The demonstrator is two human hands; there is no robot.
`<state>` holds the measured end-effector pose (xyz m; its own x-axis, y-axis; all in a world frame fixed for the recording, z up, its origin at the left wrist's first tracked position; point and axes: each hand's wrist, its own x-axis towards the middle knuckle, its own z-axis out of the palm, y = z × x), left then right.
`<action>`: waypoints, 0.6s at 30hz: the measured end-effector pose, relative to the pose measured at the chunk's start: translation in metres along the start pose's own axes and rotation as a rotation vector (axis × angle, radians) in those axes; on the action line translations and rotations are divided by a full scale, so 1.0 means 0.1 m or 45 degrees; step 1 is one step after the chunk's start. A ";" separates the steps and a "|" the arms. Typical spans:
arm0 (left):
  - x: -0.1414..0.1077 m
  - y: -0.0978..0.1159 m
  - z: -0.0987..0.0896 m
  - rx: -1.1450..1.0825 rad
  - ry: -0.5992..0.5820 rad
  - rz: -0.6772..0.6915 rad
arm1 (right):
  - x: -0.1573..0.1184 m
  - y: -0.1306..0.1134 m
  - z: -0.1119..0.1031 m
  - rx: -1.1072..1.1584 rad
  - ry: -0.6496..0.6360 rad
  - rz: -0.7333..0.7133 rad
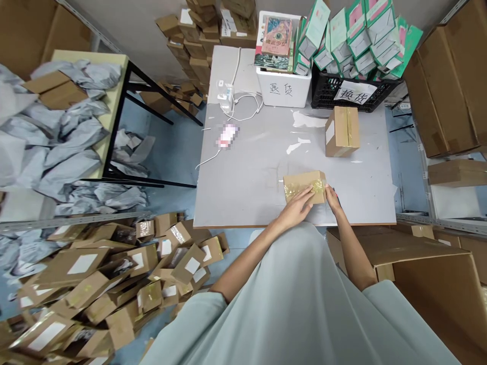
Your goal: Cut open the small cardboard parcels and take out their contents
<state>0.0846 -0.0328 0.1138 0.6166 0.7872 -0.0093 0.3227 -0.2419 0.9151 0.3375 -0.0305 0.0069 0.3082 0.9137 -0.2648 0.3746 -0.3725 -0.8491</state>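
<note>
A small cardboard box (299, 181) with shiny clear tape over it lies near the front edge of the grey table. Across its taped face rests my left hand (299, 205), fingers stretched out and pressing on the cardboard. My right hand (334, 198) is at the box's right end, fingers closed around a small black and red tool, mostly hidden, perhaps a cutter. A second, taped cardboard box (342, 133) with a white label stands farther back on the right.
A white bin (283, 90) with books and a black crate (353, 95) of green boxes stand along the table's (243, 177) back. A cable and a blurred phone (227, 136) lie left. Opened boxes (152, 274) cover the floor at left; a large carton (429, 263) sits right.
</note>
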 end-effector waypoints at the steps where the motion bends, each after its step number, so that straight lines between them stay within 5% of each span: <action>1: 0.04 0.02 0.02 0.042 -0.013 0.000 | 0.00 0.02 -0.02 0.029 -0.002 0.024; 5: 0.10 0.02 -0.01 0.156 0.070 -0.013 | -0.06 0.09 0.01 0.114 0.030 0.101; 9: -0.02 -0.15 -0.16 0.264 0.307 -0.122 | -0.16 0.14 0.17 0.193 0.081 0.147; 13: -0.20 -0.64 -0.41 0.195 0.609 -0.342 | -0.31 0.01 0.42 0.267 0.022 0.072; 18: -0.32 -1.37 -0.79 -0.206 0.847 -0.705 | -0.61 -0.52 0.78 0.026 -0.161 -0.099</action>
<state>-0.0361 0.0204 0.0210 -0.1605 0.9471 -0.2778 0.3147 0.3158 0.8951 0.2305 -0.0544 0.0318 0.1656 0.9534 -0.2521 0.3751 -0.2973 -0.8780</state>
